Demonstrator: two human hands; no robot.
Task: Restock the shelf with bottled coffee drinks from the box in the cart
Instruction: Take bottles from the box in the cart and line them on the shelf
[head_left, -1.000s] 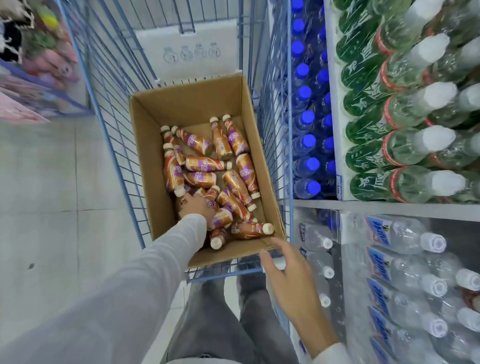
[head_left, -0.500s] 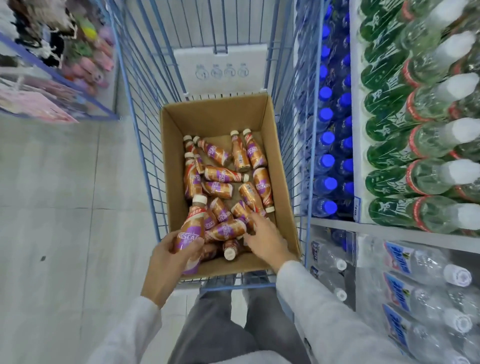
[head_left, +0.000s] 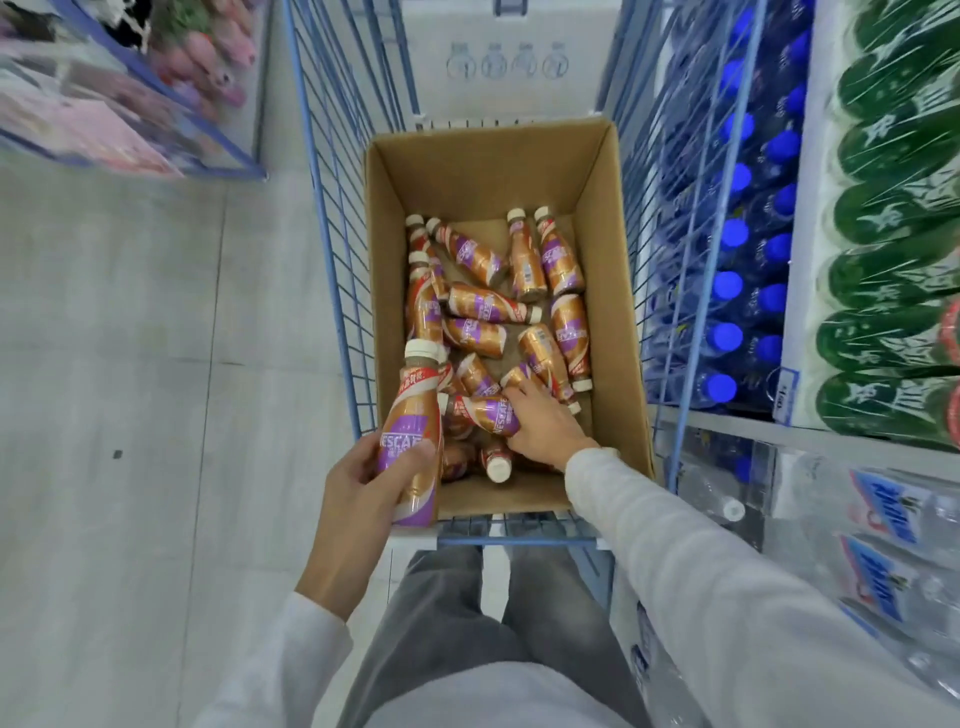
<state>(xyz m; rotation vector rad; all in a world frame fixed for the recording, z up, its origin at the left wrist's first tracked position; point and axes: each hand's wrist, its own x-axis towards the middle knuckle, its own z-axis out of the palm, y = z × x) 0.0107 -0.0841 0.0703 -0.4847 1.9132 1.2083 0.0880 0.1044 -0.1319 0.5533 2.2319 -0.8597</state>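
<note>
An open cardboard box (head_left: 610, 270) sits in the blue wire cart (head_left: 332, 218) and holds several gold-and-purple coffee bottles (head_left: 524, 254) lying loose. My left hand (head_left: 363, 493) grips one coffee bottle (head_left: 413, 436) upright at the box's near left corner, above the cart rim. My right hand (head_left: 543, 423) reaches into the box's near end, its fingers closed around a lying bottle (head_left: 485, 413). Both sleeves are light grey.
To the right stands a shelf unit with blue-capped bottles (head_left: 727, 286), green bottles (head_left: 893, 270) and, lower down, clear water bottles (head_left: 883, 525). A rack of pink goods (head_left: 130, 104) stands at the far left across the grey tiled floor (head_left: 156, 415). My legs are below the cart.
My left hand has lifted one bottle out of the box and holds it upright. My right hand left the cart rim, went into the box and closed on a lying bottle.
</note>
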